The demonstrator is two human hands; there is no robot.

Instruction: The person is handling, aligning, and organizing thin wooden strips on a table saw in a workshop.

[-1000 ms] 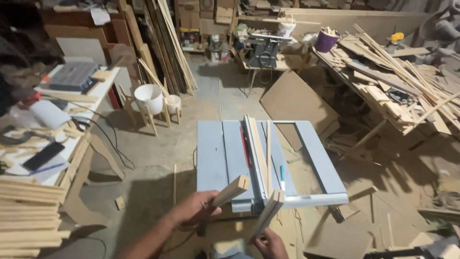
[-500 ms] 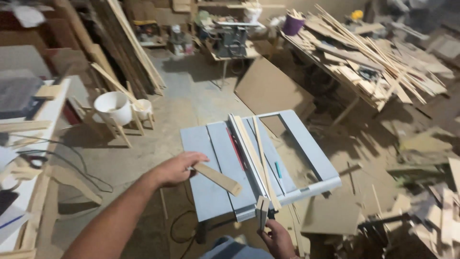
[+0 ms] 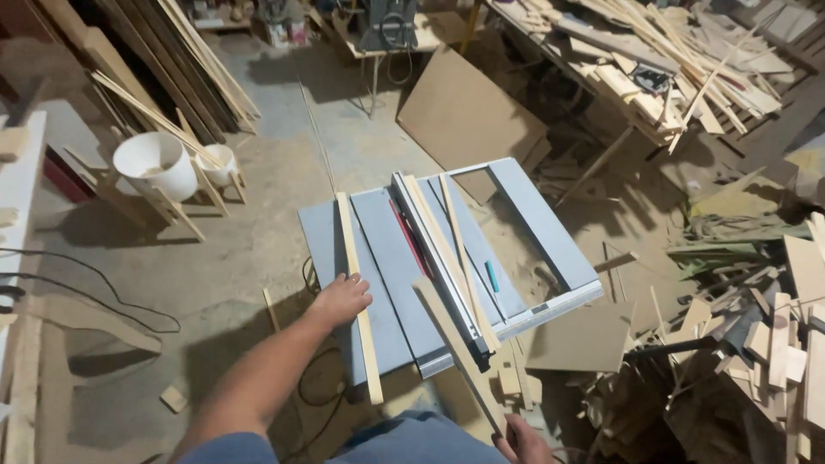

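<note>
- Since half a second ago, the left hand (image 3: 342, 300) has traded the short wood piece for a long strip (image 3: 357, 292), and the view has swung closer to the saw table (image 3: 391, 249).
- That strip lies lengthwise along the table's left side, its near end hanging past the front edge.
- Left hand rests palm-down on the strip near its middle, fingers spread flat, pressing rather than gripping.
- Right hand (image 3: 522, 440), at the bottom edge, is closed around the near end of a second strip (image 3: 457, 352), which slants up and left over the table's front edge.
- Two more thin strips (image 3: 455, 249) lie beside the fence (image 3: 434, 258) in the middle of the table.
- A small teal tool (image 3: 491, 275) sits on the right part of the table.
- Left of the table, two white buckets (image 3: 159, 163) stand on wooden stands.
- A brown board (image 3: 468, 116) leans behind the table.
- Offcuts (image 3: 773, 335) are heaped on the floor at right, and a bench (image 3: 653, 69) beyond is piled with strips.
</note>
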